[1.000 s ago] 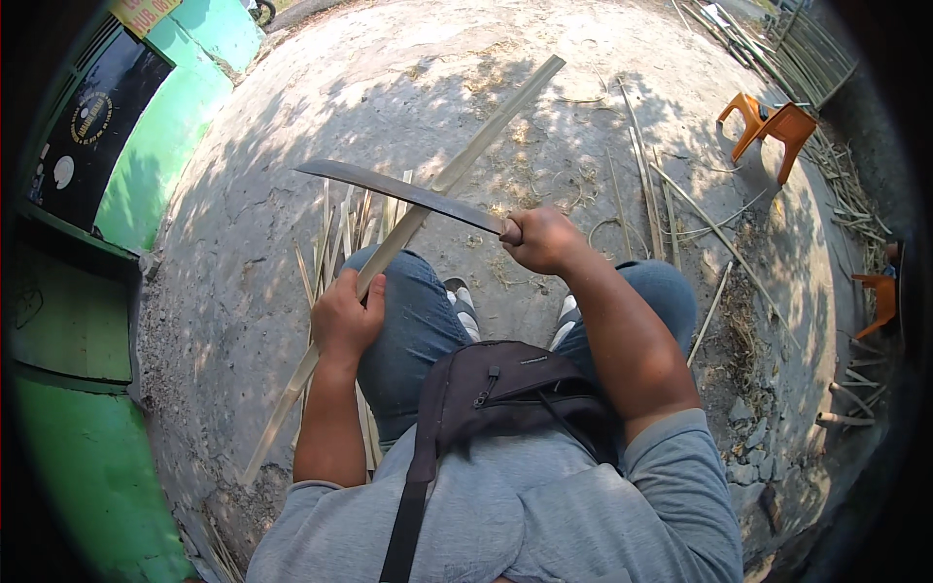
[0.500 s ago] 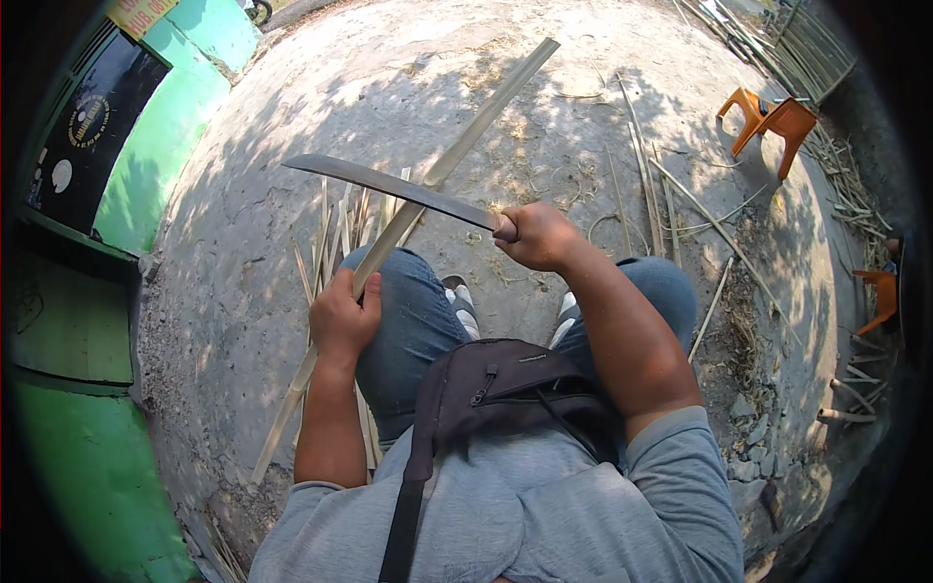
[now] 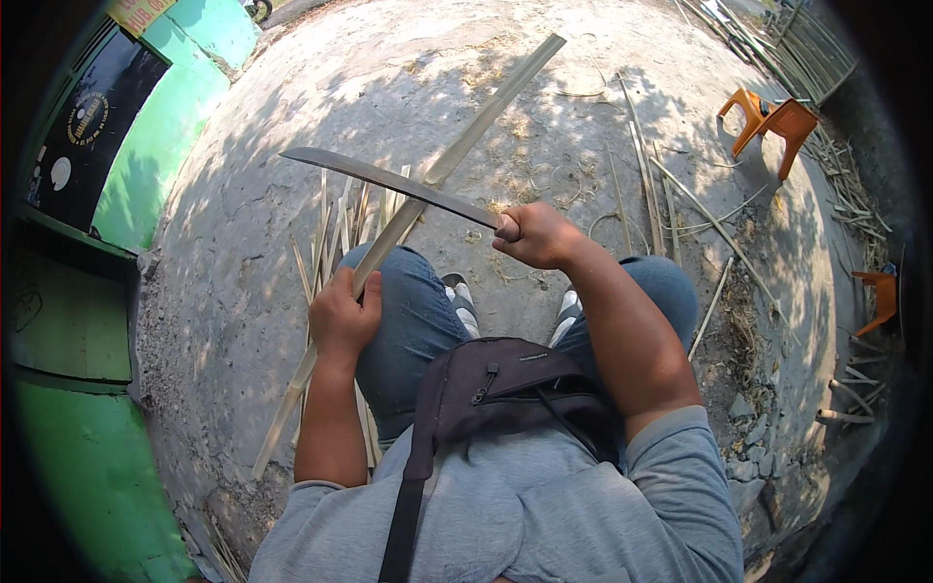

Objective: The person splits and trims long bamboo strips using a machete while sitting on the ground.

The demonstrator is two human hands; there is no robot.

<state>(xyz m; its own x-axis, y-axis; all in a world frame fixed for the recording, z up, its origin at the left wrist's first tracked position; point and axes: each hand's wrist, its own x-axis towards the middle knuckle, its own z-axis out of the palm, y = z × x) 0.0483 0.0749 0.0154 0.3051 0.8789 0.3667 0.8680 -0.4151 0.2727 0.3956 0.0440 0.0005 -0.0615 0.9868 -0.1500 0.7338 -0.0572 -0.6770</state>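
Note:
My left hand (image 3: 342, 316) is wrapped round a long, pale bamboo strip (image 3: 488, 115). The strip slants from low at my left, past my left knee, up to the far middle. In my right hand (image 3: 539, 235) is the wooden handle of a machete (image 3: 389, 178), and its long dark blade points to the left. The blade crosses the strip just beyond my left knee and appears to touch it. My right fingers are closed round the handle.
Several thin bamboo strips (image 3: 342, 219) lie beside my left leg. More long strips (image 3: 646, 185) lie on the concrete ground to the right. An orange plastic stool (image 3: 785, 124) lies at the far right. A green wall (image 3: 87, 476) stands at the left.
The machete and the bamboo strip have shifted only very slightly. Both hands keep their grip.

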